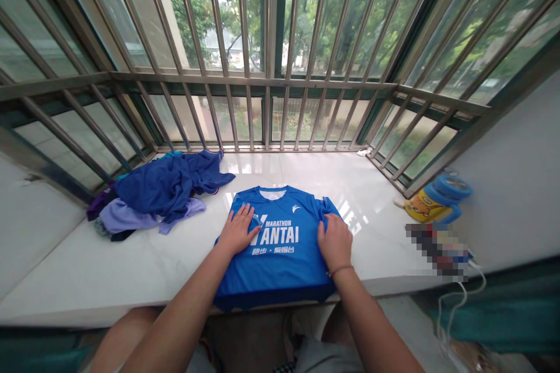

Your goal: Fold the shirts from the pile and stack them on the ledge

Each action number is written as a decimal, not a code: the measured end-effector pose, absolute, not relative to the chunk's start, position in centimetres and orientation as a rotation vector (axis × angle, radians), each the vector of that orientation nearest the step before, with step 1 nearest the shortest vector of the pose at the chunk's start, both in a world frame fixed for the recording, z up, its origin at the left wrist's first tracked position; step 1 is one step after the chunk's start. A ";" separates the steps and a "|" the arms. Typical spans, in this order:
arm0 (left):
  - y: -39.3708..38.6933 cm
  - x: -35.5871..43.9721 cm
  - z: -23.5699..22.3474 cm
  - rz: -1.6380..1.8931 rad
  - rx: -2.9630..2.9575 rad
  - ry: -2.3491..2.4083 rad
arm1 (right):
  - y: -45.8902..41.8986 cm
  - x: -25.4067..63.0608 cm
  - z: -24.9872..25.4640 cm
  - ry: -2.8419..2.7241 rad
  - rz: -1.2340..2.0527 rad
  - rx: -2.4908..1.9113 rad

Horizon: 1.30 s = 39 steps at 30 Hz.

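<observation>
A blue T-shirt [280, 271] with white "MARATHON YANTAI" print lies front side up on the white ledge, collar toward the window. Its lower part reaches the ledge's front edge and hangs slightly over it. My left hand [238, 230] rests flat on the left of the chest, fingers spread, covering part of the print. At the shirt's right side, by the bunched sleeve, my right hand [336, 243] has its fingers curled onto the fabric; the fingertips are partly hidden.
A heap of dark blue, lilac and purple clothes [157, 186] sits at the left. On the right are a yellow-and-blue bottle [437, 198], a blurred-out item [440, 250] and a white cable [452, 303]. Metal bars [266, 79] enclose the ledge [376, 245] before the windows.
</observation>
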State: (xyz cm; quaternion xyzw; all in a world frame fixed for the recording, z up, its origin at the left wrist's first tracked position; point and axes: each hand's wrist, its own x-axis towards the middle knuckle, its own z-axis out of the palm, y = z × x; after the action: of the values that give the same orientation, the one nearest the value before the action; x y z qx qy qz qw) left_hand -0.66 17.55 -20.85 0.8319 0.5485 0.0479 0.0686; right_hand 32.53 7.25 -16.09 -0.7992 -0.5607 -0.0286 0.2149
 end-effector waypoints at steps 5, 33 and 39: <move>17.5 -0.8 -21.0 0.140 2.504 1.653 | 13.8 37.1 -14.8 -1.423 0.168 -2.485; 17.4 -0.6 -20.7 0.188 2.472 1.662 | 13.4 41.9 -15.4 -1.437 0.449 -2.623; 17.4 -0.6 -20.9 0.217 2.476 1.657 | 13.3 39.1 -13.2 -1.375 0.258 -2.638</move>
State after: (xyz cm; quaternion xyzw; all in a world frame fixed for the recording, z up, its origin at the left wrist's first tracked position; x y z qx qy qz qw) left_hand -0.57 17.36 -20.88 0.8264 0.5530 0.0723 0.0773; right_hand 39.07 13.34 -13.24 -0.8808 -0.4590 0.0862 0.0776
